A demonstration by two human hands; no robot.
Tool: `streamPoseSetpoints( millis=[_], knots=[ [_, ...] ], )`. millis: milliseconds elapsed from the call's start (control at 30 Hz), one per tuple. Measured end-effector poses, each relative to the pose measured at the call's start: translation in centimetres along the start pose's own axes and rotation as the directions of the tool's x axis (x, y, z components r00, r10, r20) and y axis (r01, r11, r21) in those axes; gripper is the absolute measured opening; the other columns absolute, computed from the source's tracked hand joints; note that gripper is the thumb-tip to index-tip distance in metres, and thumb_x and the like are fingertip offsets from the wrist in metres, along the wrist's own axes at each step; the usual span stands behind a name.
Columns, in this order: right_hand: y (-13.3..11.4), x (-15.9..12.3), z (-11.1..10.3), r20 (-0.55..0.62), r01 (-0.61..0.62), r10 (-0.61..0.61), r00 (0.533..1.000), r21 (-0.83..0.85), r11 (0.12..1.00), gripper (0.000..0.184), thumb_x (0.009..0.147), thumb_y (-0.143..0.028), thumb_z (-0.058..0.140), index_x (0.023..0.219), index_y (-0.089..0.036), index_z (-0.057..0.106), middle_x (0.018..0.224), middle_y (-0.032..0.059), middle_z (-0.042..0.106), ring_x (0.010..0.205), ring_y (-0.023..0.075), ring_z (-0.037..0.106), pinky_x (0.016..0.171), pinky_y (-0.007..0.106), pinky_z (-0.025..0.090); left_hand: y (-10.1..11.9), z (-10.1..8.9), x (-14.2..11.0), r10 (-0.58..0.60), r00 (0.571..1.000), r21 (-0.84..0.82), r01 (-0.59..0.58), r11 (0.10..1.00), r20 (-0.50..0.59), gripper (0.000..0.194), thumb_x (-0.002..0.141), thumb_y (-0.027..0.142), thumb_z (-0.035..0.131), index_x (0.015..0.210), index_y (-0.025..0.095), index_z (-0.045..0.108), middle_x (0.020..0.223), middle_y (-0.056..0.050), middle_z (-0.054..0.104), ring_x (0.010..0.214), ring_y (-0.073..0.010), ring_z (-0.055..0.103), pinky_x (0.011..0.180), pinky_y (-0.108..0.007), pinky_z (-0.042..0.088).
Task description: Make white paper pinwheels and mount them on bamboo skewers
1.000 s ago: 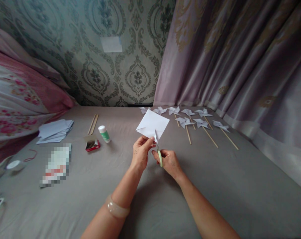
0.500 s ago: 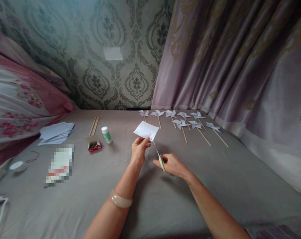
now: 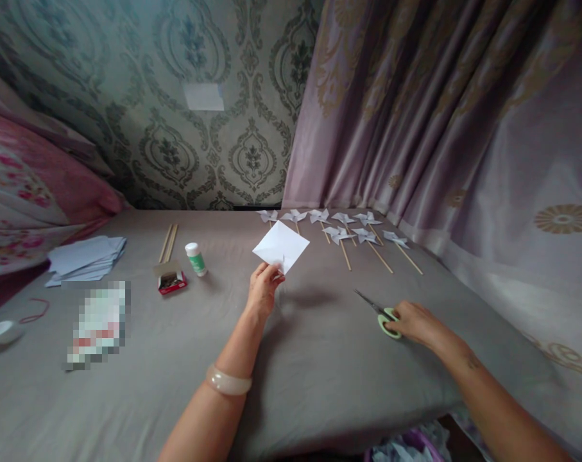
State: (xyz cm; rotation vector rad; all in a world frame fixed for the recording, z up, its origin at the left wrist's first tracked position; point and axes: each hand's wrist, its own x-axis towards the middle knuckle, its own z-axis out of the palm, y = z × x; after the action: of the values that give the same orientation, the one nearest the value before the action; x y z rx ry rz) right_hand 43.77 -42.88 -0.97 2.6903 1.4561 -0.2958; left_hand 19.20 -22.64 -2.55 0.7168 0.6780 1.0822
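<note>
Paper (image 3: 282, 242) beyond left hand (image 3: 262, 289), lower corner in its grip.

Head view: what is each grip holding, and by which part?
The left grip holds a white paper near its lower corner; the right grip holds the scissors by their light green handles.
</note>
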Motion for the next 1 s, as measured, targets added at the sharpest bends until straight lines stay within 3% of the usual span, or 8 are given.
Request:
streamPoseSetpoints(
  millis=[167,267,400,533,667,800,1000],
  knots=[
    [-1.2,0.5,-1.1,-0.118,-0.050,0.058,0.991,0.073,0.996,0.020,0.075,-0.034,0.058,0.066,-0.021,0.071,0.067,0.0081,0.068,0.066,0.0205,0.062,0.054,0.028,0.030,-0.2,0.0,-0.2,0.013,0.999,0.049,-0.015,0.999,0.051,0.019,0.052,0.025,0.070,0.067,0.016,0.062,0.065,0.001,0.061,0.057,-0.0089,0.052,0.056,-0.021,0.041],
    [-3.2,2.0,-1.8,-0.212,0.117,-0.054,0.976,0.295,0.948,0.033,0.081,-0.041,0.050,0.071,-0.019,0.072,0.069,0.0080,0.070,0.066,0.0199,0.062,0.057,0.027,0.035,-0.2,0.0,-0.3,0.020,0.995,0.085,-0.029,0.996,0.099,0.019,0.055,0.025,0.068,0.071,0.015,0.065,0.070,-0.001,0.064,0.060,-0.0097,0.054,0.057,-0.021,0.041],
    [-6.9,4.1,-2.2,-0.281,0.289,-0.117,0.952,0.716,0.636,0.039,0.077,-0.047,0.054,0.086,-0.014,0.072,0.081,0.0094,0.072,0.072,0.0199,0.062,0.060,0.027,0.043,-0.1,0.1,-0.6,0.043,0.989,0.123,-0.061,0.991,0.144,0.021,0.057,0.023,0.067,0.076,0.014,0.069,0.073,-0.003,0.067,0.061,-0.0109,0.055,0.058,-0.022,0.042],
    [-10.7,5.6,-2.2,-0.327,0.344,-0.109,0.939,0.862,0.372,0.046,0.069,-0.052,0.063,0.093,-0.014,0.071,0.091,0.0103,0.071,0.078,0.0183,0.061,0.062,0.027,0.045,-0.1,0.2,-0.9,0.040,0.985,0.184,-0.072,0.980,0.171,0.021,0.057,0.022,0.067,0.077,0.015,0.071,0.072,-0.003,0.068,0.061,-0.0118,0.055,0.058,-0.022,0.041],
    [-12.9,6.7,-1.7,-0.303,0.307,-0.055,0.952,0.924,0.228,0.047,0.063,-0.051,0.067,0.088,-0.012,0.070,0.082,0.0081,0.070,0.069,0.0150,0.059,0.059,0.025,0.043,-0.2,0.0,-0.7,0.044,0.986,0.307,-0.093,0.947,0.164,0.015,0.057,0.023,0.065,0.069,0.015,0.069,0.065,-0.002,0.065,0.059,-0.0125,0.052,0.057,-0.022,0.038],
    [-13.5,7.8,-0.1,-0.283,0.285,-0.041,0.958,0.933,0.220,0.040,0.059,-0.048,0.069,0.076,-0.012,0.068,0.069,0.0045,0.068,0.063,0.0141,0.058,0.061,0.027,0.044,-0.4,-0.4,-0.1,0.078,0.988,0.454,-0.132,0.881,0.137,0.007,0.057,0.020,0.060,0.059,0.015,0.064,0.057,0.000,0.060,0.055,-0.0118,0.048,0.053,-0.022,0.034],
    [-13.4,9.1,3.2,-0.271,0.274,-0.059,0.961,0.890,0.365,0.034,0.066,-0.042,0.063,0.077,-0.011,0.069,0.075,0.0085,0.072,0.067,0.0169,0.063,0.066,0.028,0.048,-1.2,-1.5,1.0,0.133,0.991,0.568,-0.127,0.813,0.031,0.016,0.058,0.022,0.063,0.072,0.015,0.065,0.065,-0.003,0.064,0.059,-0.0147,0.055,0.056,-0.023,0.037]
  ],
)
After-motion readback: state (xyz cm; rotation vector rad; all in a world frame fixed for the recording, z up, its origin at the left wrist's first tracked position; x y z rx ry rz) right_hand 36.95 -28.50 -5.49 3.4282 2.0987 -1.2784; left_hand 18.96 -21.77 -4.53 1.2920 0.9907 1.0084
